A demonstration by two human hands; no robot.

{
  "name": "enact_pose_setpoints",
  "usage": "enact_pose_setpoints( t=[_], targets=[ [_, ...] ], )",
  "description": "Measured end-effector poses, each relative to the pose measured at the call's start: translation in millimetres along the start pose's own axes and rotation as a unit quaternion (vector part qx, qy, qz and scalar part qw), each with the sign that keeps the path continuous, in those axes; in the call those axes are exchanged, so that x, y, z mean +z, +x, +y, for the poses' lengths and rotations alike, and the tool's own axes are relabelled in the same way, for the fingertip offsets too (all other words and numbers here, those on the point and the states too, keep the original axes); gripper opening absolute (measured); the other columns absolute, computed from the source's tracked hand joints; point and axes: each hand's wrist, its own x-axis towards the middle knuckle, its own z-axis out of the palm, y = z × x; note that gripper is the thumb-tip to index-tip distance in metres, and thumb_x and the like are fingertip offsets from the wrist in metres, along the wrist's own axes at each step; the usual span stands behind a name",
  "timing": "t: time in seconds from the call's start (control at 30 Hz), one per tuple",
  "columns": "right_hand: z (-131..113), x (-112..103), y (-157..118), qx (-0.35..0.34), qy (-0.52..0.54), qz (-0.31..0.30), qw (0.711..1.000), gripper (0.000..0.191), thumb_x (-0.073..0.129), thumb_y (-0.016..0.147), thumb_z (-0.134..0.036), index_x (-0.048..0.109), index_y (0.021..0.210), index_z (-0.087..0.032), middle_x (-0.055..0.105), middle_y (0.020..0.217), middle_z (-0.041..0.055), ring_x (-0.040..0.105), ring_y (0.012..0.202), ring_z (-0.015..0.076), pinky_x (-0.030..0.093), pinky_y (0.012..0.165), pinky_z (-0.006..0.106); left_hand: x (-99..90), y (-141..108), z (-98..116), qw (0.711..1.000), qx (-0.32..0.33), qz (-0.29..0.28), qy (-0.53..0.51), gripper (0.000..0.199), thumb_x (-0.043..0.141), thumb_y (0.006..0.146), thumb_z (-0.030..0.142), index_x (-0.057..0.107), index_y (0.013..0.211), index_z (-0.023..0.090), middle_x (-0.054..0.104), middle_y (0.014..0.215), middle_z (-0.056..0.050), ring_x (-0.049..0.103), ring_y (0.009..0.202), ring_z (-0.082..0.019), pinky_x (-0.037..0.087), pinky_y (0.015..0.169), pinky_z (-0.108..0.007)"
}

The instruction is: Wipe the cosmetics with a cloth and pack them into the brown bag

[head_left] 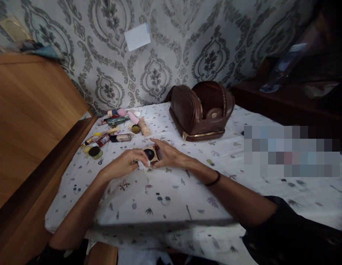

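Near the middle of the patterned white cloth (171, 191) is a small box with a round black centre (150, 154). My right hand (172, 154) curves around its right side, thumb below and fingers above. My left hand (132, 160) is closed on a crumpled white tissue (142, 165) at the box's left side. Beyond my hands lie cosmetics: a beige tube (144, 127), a foundation bottle (121, 138), a dark-lidded jar (95, 152) and several other items.
A brown leather bag (200, 110) stands with its top unzipped, behind and right of my hands. A wooden panel (35, 110) rises at the left. A clear bottle (283, 68) stands on dark furniture (259, 99) at the right. Patterned wallpaper is behind.
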Motion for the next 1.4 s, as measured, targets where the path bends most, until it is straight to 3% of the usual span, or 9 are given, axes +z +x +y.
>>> enact_pose_setpoints(
  t=[0.23, 0.7, 0.97, 1.13, 1.27, 1.4],
  targets=[
    [1, -1, -1, 0.001, 0.004, -0.013, 1.0, 0.118, 0.086, 0.054, -0.043, 0.025, 0.153, -0.021, 0.056, 0.128, 0.0136, 0.05, 0.122, 0.0331, 0.042, 0.101, 0.049, -0.9, -13, -11, 0.998, -0.042, 0.047, -0.023, 0.045, 0.045, 0.063, -0.006, 0.075, 0.086, 0.018, 0.07, 0.105, -0.006, 0.067, 0.095, -0.018, 0.048, 0.089, -0.029],
    [-2, -2, -1, 0.004, 0.011, -0.015, 1.0, 0.119, 0.087, 0.054, -0.04, 0.024, 0.153, -0.02, 0.056, 0.125, 0.0138, 0.052, 0.118, 0.0324, 0.043, 0.099, 0.048, -0.7, -14, -29, 0.99, -0.045, 0.124, -0.041, 0.043, 0.045, 0.059, -0.002, 0.075, 0.082, 0.018, 0.071, 0.101, -0.006, 0.066, 0.095, -0.018, 0.049, 0.089, -0.03],
    [-5, -3, -1, 0.008, 0.001, -0.018, 1.0, 0.121, 0.086, 0.056, -0.037, 0.019, 0.154, -0.017, 0.059, 0.118, 0.0122, 0.054, 0.115, 0.0308, 0.043, 0.098, 0.047, 14.4, 17, -8, 0.995, 0.007, 0.095, -0.006, 0.049, 0.04, 0.061, -0.006, 0.075, 0.086, 0.018, 0.07, 0.102, -0.005, 0.066, 0.095, -0.017, 0.048, 0.088, -0.028],
    [-7, -3, 0, 0.014, 0.002, -0.019, 1.0, 0.121, 0.085, 0.056, -0.036, 0.018, 0.154, -0.018, 0.057, 0.123, 0.0132, 0.052, 0.116, 0.0316, 0.044, 0.095, 0.045, 17.9, 37, -15, 0.992, 0.016, 0.121, 0.029, 0.049, 0.039, 0.061, -0.005, 0.075, 0.086, 0.017, 0.07, 0.103, -0.005, 0.065, 0.099, -0.018, 0.047, 0.093, -0.03],
    [-5, -4, -1, 0.006, 0.007, -0.022, 1.0, 0.12, 0.085, 0.057, -0.04, 0.018, 0.154, -0.021, 0.058, 0.118, 0.0114, 0.052, 0.116, 0.0321, 0.044, 0.095, 0.046, 11.2, 30, -28, 0.985, -0.014, 0.159, 0.06, 0.049, 0.041, 0.062, -0.005, 0.075, 0.088, 0.019, 0.071, 0.101, -0.004, 0.066, 0.095, -0.018, 0.048, 0.092, -0.031],
    [-3, -3, -1, 0.005, 0.008, -0.022, 1.0, 0.122, 0.086, 0.056, -0.042, 0.018, 0.155, -0.021, 0.057, 0.121, 0.0126, 0.051, 0.118, 0.0325, 0.043, 0.097, 0.047, 5.5, 11, -29, 0.985, -0.025, 0.157, 0.061, 0.048, 0.043, 0.062, -0.004, 0.076, 0.087, 0.019, 0.072, 0.096, -0.003, 0.067, 0.091, -0.018, 0.05, 0.087, -0.03]
  ],
)
